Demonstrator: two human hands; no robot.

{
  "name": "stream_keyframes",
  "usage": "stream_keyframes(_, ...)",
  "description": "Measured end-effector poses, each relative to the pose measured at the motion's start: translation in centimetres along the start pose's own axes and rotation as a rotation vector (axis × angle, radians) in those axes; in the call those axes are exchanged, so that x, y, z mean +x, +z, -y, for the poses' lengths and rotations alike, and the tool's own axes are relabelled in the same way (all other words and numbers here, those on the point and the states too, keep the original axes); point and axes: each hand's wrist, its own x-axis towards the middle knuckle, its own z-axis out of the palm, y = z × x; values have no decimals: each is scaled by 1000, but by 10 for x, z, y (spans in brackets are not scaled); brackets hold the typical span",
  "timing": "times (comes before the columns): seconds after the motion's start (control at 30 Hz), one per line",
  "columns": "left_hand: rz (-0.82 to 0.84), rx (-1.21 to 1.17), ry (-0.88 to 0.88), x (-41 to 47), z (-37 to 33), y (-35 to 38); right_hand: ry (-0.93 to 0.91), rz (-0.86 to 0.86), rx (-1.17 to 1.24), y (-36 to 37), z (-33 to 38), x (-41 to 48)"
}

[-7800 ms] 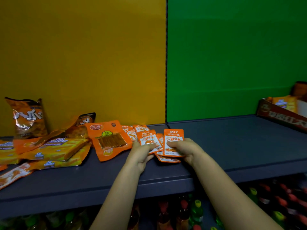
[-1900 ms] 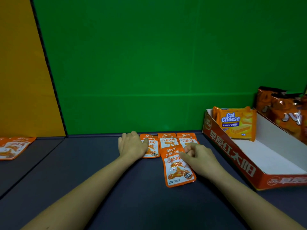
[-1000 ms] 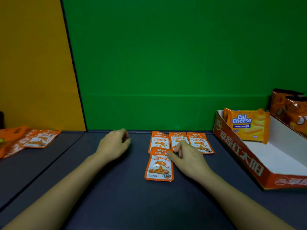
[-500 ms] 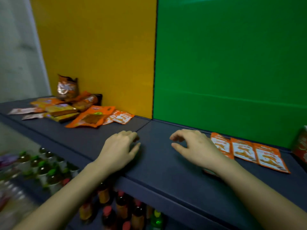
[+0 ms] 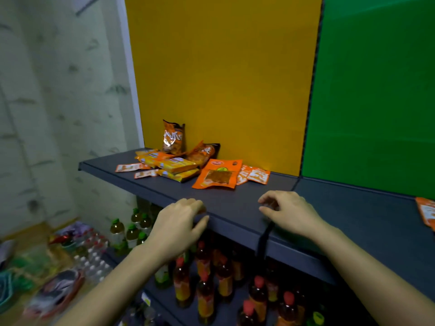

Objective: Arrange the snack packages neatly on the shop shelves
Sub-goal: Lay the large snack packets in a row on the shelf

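Note:
A heap of orange snack packages lies on the dark grey shelf [image 5: 235, 205] before the yellow panel: an upright chip bag [image 5: 173, 137], stacked wafer packs [image 5: 175, 164], a flat orange pouch [image 5: 217, 174] and small sachets [image 5: 257, 175]. One more small sachet [image 5: 427, 211] shows at the right edge, under the green panel. My left hand [image 5: 177, 225] hovers at the shelf's front edge, fingers loosely curled, holding nothing. My right hand [image 5: 288, 211] hangs over the shelf nearer the heap, fingers relaxed and empty. Both hands are short of the packages.
Below the shelf stand several drink bottles [image 5: 207, 285] with red and green caps. Shrink-wrapped bottles and bags [image 5: 70, 267] lie on the floor at the left, by a pale marbled wall [image 5: 58, 102]. A black seam divides the yellow and green back panels.
My view has swung left, from the sachets laid in a row under the green panel toward the heap by the yellow panel. Both hands have left the sachets and moved left with it, empty.

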Motion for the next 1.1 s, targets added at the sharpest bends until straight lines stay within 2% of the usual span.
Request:
stream_keyframes(0.4, 3, -96, 0, 20, 116, 9, 218, -37, 132, 50, 59, 82)
stream_keyframes(0.6, -54, -167, -7, 72, 162, 32, 373, -86, 77, 65, 66, 156)
stream_keyframes(0.73, -104, -234, 34, 113, 185, 43, 490, -32, -16, 78, 63, 196)
stream_keyframes(0.83, -151, -259, 48, 139, 204, 49, 585, 24, -64, 90, 61, 210)
stream_keyframes(1.1, -182, -359, 51, 178, 255, 76, 700, 0, -52, 102, 72, 233)
